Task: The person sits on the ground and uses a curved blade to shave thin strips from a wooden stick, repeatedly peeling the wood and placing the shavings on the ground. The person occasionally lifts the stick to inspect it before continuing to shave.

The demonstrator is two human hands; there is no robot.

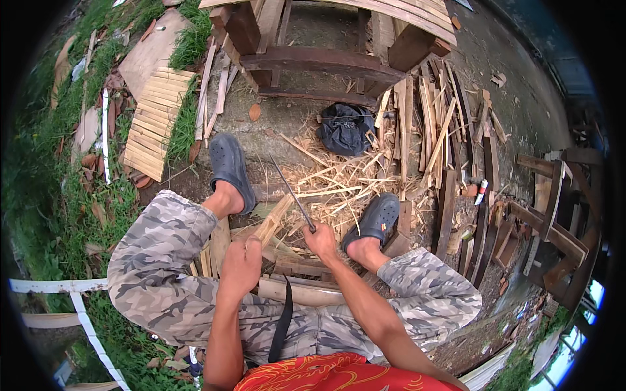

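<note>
My left hand (241, 262) is closed around the near end of a pale split piece of bamboo or wood (275, 216), which points away from me. In my right hand (322, 241) is a long, thin-bladed knife (295, 197), gripped by its dark handle. Its blade slants up and to the left, close to the far end of the pale piece. Whether the blade touches the piece I cannot tell. Under and beyond both hands lie many pale shavings and slivers (345, 189) on the ground, between my two dark clogs.
A wooden bench (313, 60) stands ahead, with a black plastic bag (345, 129) near its foot. Long wooden strips (427, 124) lie to the right, near stacked wooden frames (554, 215). On the left, a slatted bamboo panel (156, 124) rests on grass.
</note>
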